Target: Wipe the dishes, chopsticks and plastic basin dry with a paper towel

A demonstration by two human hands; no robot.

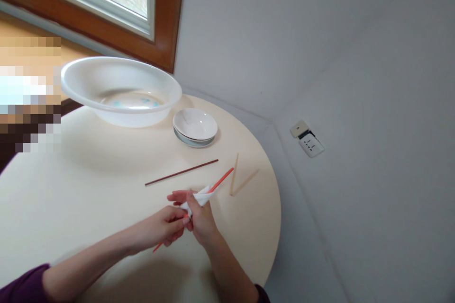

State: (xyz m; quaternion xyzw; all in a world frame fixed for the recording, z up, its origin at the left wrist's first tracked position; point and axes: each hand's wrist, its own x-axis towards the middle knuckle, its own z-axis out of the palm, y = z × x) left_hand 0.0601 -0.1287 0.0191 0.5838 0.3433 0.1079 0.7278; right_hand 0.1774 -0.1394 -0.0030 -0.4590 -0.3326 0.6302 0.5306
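Observation:
My left hand (167,228) is closed round the lower part of a red chopstick (222,179), whose tip pokes out below at the wrist side. My right hand (199,215) pinches a white tissue (201,196) wrapped round the same chopstick near its middle. Both hands hover just over the round cream table (71,199). A dark brown chopstick (181,172) lies on the table beyond the hands. Two pale wooden chopsticks (239,182) lie in a V to the right.
A large white plastic basin (121,87) stands at the table's back. Small white bowls (195,126), stacked, sit to its right. The table edge curves close to the grey wall, which carries a socket (308,141). A window with a wooden frame (106,33) is behind.

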